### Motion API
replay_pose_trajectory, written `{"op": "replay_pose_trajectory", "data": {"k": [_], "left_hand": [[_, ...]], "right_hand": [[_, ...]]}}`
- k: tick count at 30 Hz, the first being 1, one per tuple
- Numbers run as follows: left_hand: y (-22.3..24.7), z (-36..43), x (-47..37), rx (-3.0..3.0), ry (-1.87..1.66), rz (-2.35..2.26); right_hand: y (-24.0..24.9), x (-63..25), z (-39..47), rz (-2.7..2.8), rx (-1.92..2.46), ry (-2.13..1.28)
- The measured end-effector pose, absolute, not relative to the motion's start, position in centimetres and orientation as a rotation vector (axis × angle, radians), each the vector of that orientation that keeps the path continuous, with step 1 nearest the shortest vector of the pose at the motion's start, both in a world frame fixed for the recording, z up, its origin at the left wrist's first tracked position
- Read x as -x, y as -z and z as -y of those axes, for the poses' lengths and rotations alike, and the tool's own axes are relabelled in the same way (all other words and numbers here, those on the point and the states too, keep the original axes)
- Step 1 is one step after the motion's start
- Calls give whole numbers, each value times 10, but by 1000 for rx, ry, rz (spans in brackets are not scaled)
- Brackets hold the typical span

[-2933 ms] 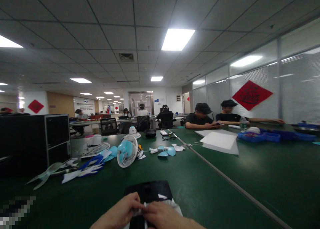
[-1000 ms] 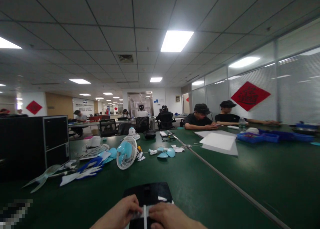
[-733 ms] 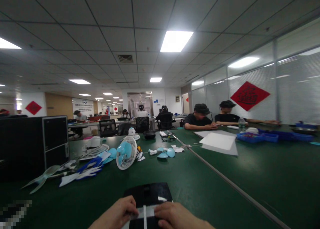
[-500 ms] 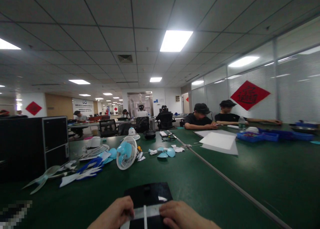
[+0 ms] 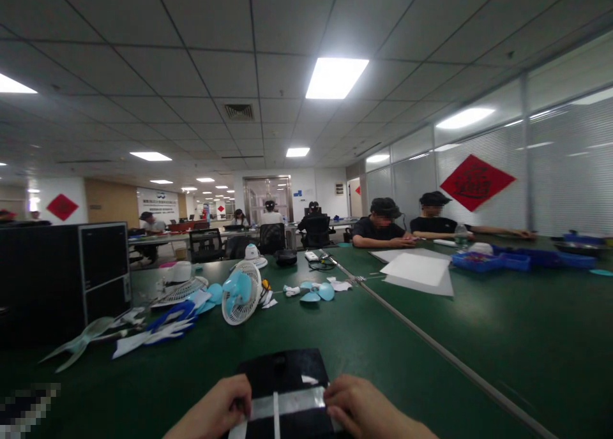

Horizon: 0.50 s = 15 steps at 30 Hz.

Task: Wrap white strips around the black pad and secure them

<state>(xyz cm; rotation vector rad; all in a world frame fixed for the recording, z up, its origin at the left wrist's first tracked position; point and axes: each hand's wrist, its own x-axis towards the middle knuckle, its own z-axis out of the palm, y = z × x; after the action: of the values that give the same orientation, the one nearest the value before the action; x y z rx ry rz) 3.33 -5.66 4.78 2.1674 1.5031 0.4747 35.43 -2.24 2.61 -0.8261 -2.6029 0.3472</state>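
Observation:
A black, flat, panel-like object (image 5: 261, 370) lies on the green table at the near edge of the view; its exact kind is unclear. Across it runs a shiny, pale strip of tape (image 5: 301, 401), crossed by a narrow white strip (image 5: 276, 418). My left hand (image 5: 221, 406) has its fingers curled closed at the left end of the tape. At the right end, my right hand (image 5: 363, 406) is closed, thumb and fingers bent against the tape and the panel's edge. Both sets of fingertips are partly hidden.
Beyond the panel stand a small white fan (image 5: 242, 293) with blue blades and a loose blue fan blade (image 5: 318, 291). White-and-blue gloves (image 5: 160, 332) lie left, near a black computer case (image 5: 103, 267). White paper sheets (image 5: 416, 271) and blue trays (image 5: 479, 261) sit right, near two seated people.
My right hand has slid rightward along the tape to its end, uncovering more of it. My left hand has shifted slightly left and remains at the other end.

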Motion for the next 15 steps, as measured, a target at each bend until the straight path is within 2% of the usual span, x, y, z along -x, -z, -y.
{"op": "replay_pose_trajectory", "data": {"k": [8, 15], "left_hand": [[-36, 45, -21, -2080, -561, -1460], [-27, 23, 14, -1975, -880, -1763]], "right_hand": [[-31, -354, 26, 2536, 865, -333], [-31, -357, 21, 2438, 855, -324]]}}
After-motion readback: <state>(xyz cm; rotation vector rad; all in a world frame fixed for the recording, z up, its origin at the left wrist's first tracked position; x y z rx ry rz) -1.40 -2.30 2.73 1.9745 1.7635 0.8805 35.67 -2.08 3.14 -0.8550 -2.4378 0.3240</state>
